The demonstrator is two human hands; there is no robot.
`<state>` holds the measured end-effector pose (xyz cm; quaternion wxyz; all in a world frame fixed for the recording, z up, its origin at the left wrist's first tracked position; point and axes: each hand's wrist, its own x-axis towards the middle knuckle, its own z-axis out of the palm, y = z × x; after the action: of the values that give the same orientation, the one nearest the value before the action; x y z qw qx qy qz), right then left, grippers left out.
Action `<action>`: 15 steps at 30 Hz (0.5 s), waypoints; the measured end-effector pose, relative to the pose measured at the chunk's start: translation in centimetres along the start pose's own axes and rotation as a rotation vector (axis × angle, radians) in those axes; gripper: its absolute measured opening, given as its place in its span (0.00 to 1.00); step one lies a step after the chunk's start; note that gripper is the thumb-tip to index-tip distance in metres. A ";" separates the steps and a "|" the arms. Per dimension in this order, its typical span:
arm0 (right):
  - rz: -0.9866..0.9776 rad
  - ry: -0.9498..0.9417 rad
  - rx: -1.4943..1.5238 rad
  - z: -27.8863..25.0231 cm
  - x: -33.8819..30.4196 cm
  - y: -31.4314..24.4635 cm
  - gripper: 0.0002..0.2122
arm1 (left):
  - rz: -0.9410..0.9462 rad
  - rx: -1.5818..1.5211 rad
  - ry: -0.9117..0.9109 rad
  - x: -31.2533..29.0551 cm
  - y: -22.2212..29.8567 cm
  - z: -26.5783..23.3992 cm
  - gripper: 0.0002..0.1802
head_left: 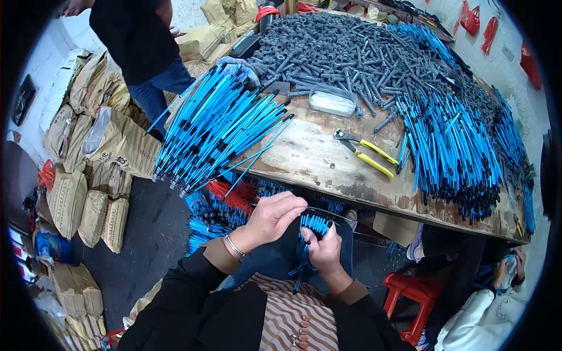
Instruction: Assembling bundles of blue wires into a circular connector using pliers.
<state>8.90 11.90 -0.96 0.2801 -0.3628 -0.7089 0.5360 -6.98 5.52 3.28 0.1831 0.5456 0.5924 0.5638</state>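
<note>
My right hand is wrapped round a small bundle of thin blue rods, held upright in front of my lap with their ends facing up. Above and to the left, my left hand is closed in a pinch on a thin wire. The wire runs right from its fingertips, passing just over the top of the bundle. A larger fan of blue rods with black ends lies on the left of the wooden table, jutting past its edge.
Yellow-handled cutting pliers and a clear plastic box lie on the table. Grey plugs are heaped behind, more blue rods to the right. A red stool stands lower right, sacks left. Another person stands far left.
</note>
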 end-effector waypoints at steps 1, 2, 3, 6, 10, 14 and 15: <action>0.005 -0.013 -0.006 -0.1 0.0 0.2 0.09 | 0.098 0.139 -0.057 0.0 -0.1 0.0 0.15; 0.007 -0.012 -0.004 -0.1 0.2 0.3 0.09 | 0.097 0.139 -0.060 0.2 -0.3 0.0 0.15; -0.006 -0.004 -0.001 -0.2 0.3 0.5 0.09 | 0.104 0.144 -0.073 0.2 -0.5 0.1 0.17; -0.049 0.014 0.011 -0.4 0.4 0.9 0.09 | 0.124 0.162 -0.108 0.2 -0.9 0.2 0.26; -0.065 0.005 0.041 -0.8 0.7 0.9 0.09 | -0.047 0.168 -0.175 1.1 0.4 -1.0 0.33; -0.058 -0.005 0.055 -1.5 1.7 2.0 0.08 | -0.044 0.407 -0.096 7.3 3.3 -5.7 0.32; -0.054 -0.010 0.058 -1.6 1.9 2.3 0.08 | -0.006 0.524 -0.056 10.3 3.4 -7.5 0.30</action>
<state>9.58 14.68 -2.71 0.3014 -0.3325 -0.7042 0.5502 -15.20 9.97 12.55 0.0533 0.5882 0.7145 0.3752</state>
